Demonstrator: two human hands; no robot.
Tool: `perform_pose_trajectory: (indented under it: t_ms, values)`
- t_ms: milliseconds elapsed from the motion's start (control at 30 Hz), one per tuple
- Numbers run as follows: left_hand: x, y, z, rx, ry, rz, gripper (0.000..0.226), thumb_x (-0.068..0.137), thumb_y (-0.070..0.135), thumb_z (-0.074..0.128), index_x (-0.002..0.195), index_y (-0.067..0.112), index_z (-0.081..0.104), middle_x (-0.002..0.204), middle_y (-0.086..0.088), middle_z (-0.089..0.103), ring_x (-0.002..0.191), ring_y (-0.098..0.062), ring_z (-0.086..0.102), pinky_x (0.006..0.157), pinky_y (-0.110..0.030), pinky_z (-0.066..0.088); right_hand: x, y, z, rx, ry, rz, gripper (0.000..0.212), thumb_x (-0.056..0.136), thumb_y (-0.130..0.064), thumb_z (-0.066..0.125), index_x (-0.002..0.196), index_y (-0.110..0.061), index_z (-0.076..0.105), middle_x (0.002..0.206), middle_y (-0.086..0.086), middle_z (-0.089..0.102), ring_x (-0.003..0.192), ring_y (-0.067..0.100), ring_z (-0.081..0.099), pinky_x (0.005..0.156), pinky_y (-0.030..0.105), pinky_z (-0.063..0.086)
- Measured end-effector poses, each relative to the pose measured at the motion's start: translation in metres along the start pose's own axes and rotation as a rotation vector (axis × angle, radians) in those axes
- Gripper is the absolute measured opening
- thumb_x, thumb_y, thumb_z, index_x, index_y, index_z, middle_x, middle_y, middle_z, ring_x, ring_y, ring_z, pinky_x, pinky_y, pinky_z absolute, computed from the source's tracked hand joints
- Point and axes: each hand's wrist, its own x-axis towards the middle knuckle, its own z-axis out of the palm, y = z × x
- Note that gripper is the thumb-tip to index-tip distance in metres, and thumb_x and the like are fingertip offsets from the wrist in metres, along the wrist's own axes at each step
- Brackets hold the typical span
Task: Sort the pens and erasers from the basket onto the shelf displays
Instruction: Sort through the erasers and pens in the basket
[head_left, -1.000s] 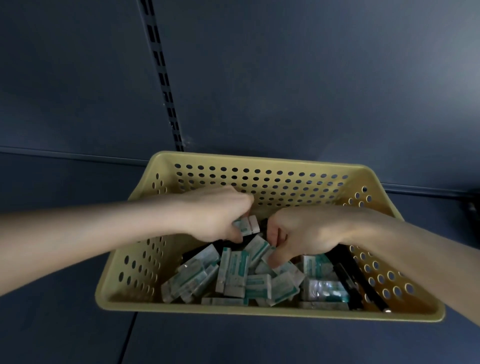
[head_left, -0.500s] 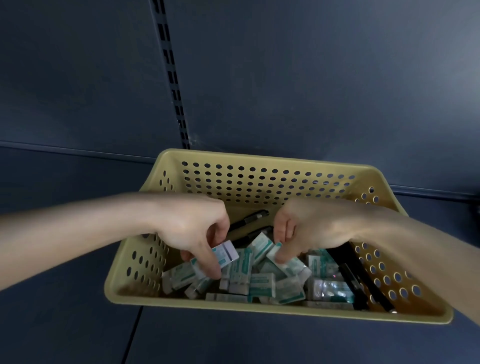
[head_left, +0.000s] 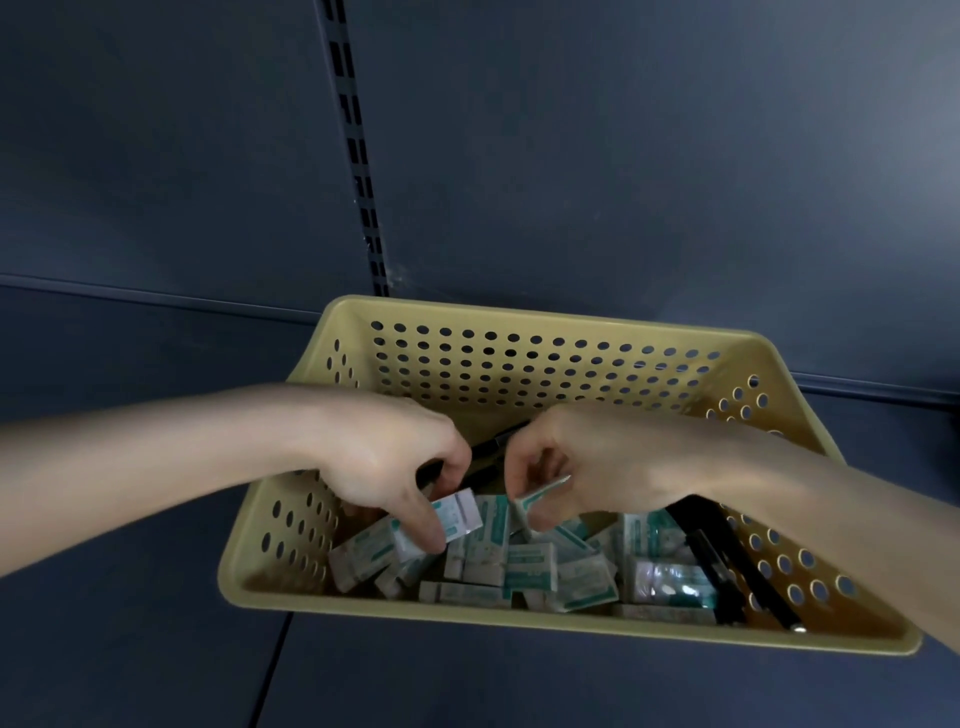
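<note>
risen slightly, left hand pinches one eraser, right hand another eraser, both clear of the basket walls.

Your basket rests on the shelf at six o'clock; inside, erasers fill the middle, pens lie at three o'clock.

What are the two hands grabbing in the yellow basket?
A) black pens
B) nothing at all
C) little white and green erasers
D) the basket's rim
C: the left hand pinches a wrapped eraser and the right hand pinches a second eraser above the pile in the basket, while the black pens lie untouched along its right wall.
</note>
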Motion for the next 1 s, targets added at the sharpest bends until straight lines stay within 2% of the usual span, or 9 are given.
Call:
perform_pose_trajectory:
  t_ms: [267, 333, 400, 433, 500, 700, 833, 900, 1000]
  values:
    - [0.001, -0.001, 0.003, 0.000, -0.039, -0.078, 0.050, 0.071, 0.049, 0.076, 0.103, 0.021, 0.050, 0.092, 0.001, 0.060, 0.090, -0.027, 0.066, 0.067, -0.035, 0.053, 0.001, 0.001, 0.000, -0.091, -0.042, 0.075, 0.048, 0.082, -0.038, 0.068, 0.124, -0.023, 0.051, 0.113, -0.006, 0.057, 0.097, 0.011, 0.053, 0.076, 0.019, 0.046]
    - [0.000, 0.001, 0.003, 0.012, -0.024, -0.086, 0.052, 0.069, 0.049, 0.077, 0.105, 0.020, 0.053, 0.092, 0.001, 0.062, 0.088, -0.022, 0.066, 0.061, -0.028, 0.049, 0.002, 0.000, -0.001, -0.107, -0.087, 0.088, 0.042, 0.083, -0.039, 0.066, 0.119, -0.021, 0.054, 0.105, -0.007, 0.057, 0.088, 0.009, 0.051, 0.065, 0.014, 0.039]
    - [-0.002, 0.003, 0.001, 0.032, 0.010, -0.090, 0.055, 0.069, 0.049, 0.077, 0.110, 0.017, 0.058, 0.090, 0.005, 0.063, 0.078, -0.012, 0.059, 0.054, -0.018, 0.042, 0.001, 0.000, -0.001, -0.101, -0.101, 0.066, 0.014, 0.085, -0.039, 0.065, 0.089, -0.028, 0.057, 0.079, -0.015, 0.052, 0.068, 0.005, 0.046, 0.055, 0.014, 0.033]
    - [-0.002, 0.004, 0.001, 0.032, 0.026, -0.092, 0.056, 0.070, 0.048, 0.077, 0.111, 0.015, 0.060, 0.085, 0.008, 0.060, 0.072, -0.008, 0.054, 0.050, -0.016, 0.039, 0.000, 0.001, -0.001, -0.095, -0.106, 0.069, 0.015, 0.085, -0.039, 0.064, 0.083, -0.029, 0.054, 0.071, -0.016, 0.048, 0.063, 0.003, 0.044, 0.052, 0.014, 0.030]
    - [-0.002, 0.004, 0.000, 0.015, 0.048, -0.091, 0.053, 0.070, 0.045, 0.077, 0.110, 0.013, 0.064, 0.077, 0.011, 0.055, 0.065, -0.004, 0.047, 0.046, -0.013, 0.035, -0.002, 0.001, -0.001, -0.091, -0.114, 0.095, 0.022, 0.086, -0.040, 0.063, 0.098, -0.023, 0.056, 0.071, -0.014, 0.046, 0.062, 0.002, 0.043, 0.050, 0.015, 0.030]
    - [-0.004, 0.003, -0.001, -0.097, 0.098, -0.050, 0.039, 0.072, 0.032, 0.080, 0.106, 0.017, 0.066, 0.083, 0.009, 0.059, 0.067, -0.003, 0.049, 0.048, -0.010, 0.036, -0.007, 0.004, -0.005, -0.024, -0.070, 0.108, 0.028, 0.088, -0.040, 0.059, 0.106, -0.019, 0.056, 0.088, -0.005, 0.058, 0.076, 0.010, 0.051, 0.066, 0.024, 0.040]
    - [-0.006, 0.001, 0.000, -0.299, 0.137, -0.002, 0.028, 0.072, 0.025, 0.081, 0.094, 0.024, 0.065, 0.086, 0.004, 0.067, 0.077, -0.014, 0.062, 0.064, -0.025, 0.048, -0.013, 0.004, -0.011, 0.127, 0.015, 0.093, 0.028, 0.088, -0.036, 0.060, 0.111, -0.020, 0.055, 0.102, 0.013, 0.064, 0.081, 0.020, 0.058, 0.074, 0.036, 0.046]
    - [-0.008, 0.001, 0.002, -0.334, 0.160, -0.010, 0.030, 0.070, 0.025, 0.083, 0.095, 0.023, 0.067, 0.087, 0.003, 0.068, 0.083, -0.018, 0.063, 0.072, -0.032, 0.049, -0.018, 0.005, -0.013, 0.138, -0.018, 0.107, 0.028, 0.087, -0.037, 0.062, 0.110, -0.022, 0.055, 0.104, 0.008, 0.065, 0.089, 0.019, 0.061, 0.085, 0.036, 0.048]
    - [-0.009, 0.001, 0.005, -0.395, 0.154, -0.022, 0.028, 0.070, 0.028, 0.082, 0.093, 0.017, 0.069, 0.078, 0.007, 0.068, 0.074, -0.009, 0.061, 0.067, -0.024, 0.047, -0.022, 0.004, -0.010, 0.134, -0.117, 0.139, 0.029, 0.086, -0.036, 0.063, 0.110, -0.021, 0.054, 0.102, 0.006, 0.066, 0.086, 0.017, 0.060, 0.088, 0.037, 0.049]
